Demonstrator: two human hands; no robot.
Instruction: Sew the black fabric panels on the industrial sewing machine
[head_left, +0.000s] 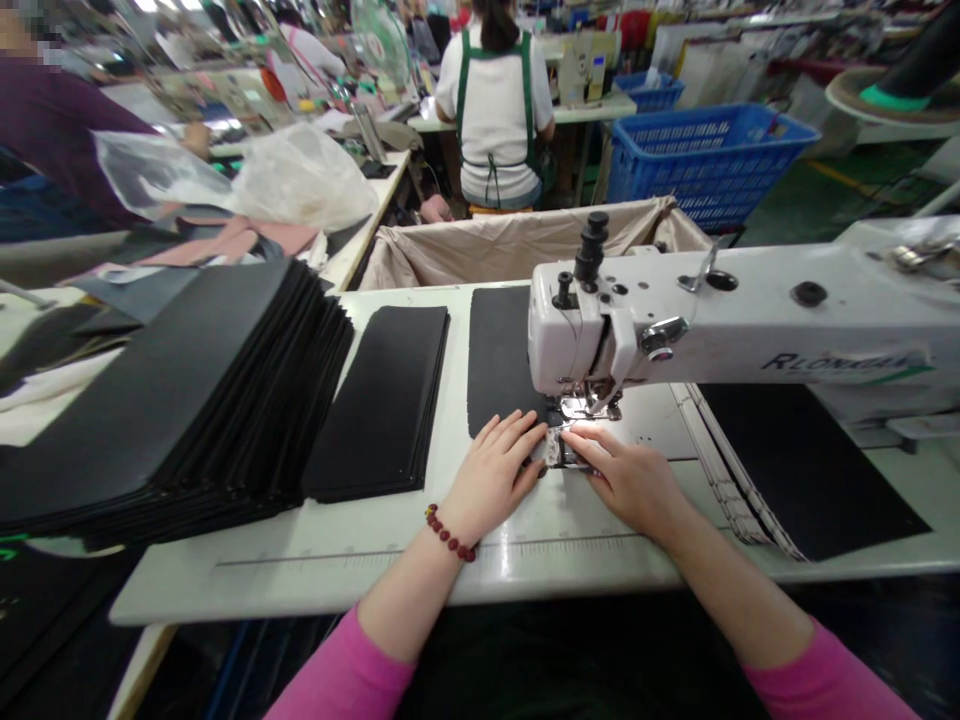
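A black panel [499,350] lies on the white sewing table, its right part behind the head of the white sewing machine [720,310]. My left hand [499,470] rests flat over the panel's near edge, fingers stretched out toward the presser foot [581,405]. On the other side, my right hand [634,480] has its fingers extended, with the tips at the metal guide [559,450] just in front of the foot. Nothing is visibly gripped in either hand. The needle is hard to make out.
A tall stack of black panels [172,370] and a smaller stack [382,400] stand left. Pale-edged black pieces [795,460] lie right of the machine. Beyond the table are a cloth-lined bin [465,250], a blue basket [697,150] and a seated person [495,110].
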